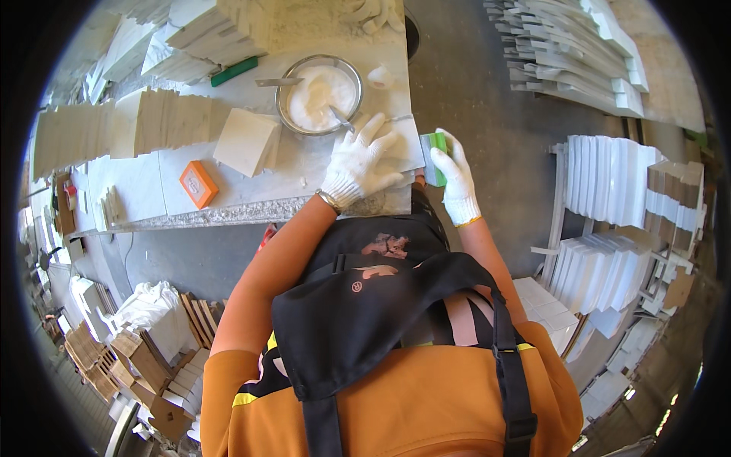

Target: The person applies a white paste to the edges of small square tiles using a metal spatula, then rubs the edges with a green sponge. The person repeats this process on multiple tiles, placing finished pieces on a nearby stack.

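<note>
Marble slab (396, 156) lies flat at the near right corner of the worktable (145, 186), just in front of the steel bowl (318, 94) of white paste. The left hand (358, 164), gloved in white, presses down on the slab with fingers spread wide and flat — nothing gripped, only weight bearing on the top face. The right hand (455, 179), also gloved, sits at the slab's right edge with its fingers curled closed around a small green block (435, 156), held against that edge. The slab looks stiff, dense and heavy for its bulk, with a smooth face that is likely slippery under dust or paste, and thin corners that would probably chip if knocked. It seems best held flat by opposite edges — not by one corner. An orange box (199, 183) lies well left of the slab.
</note>
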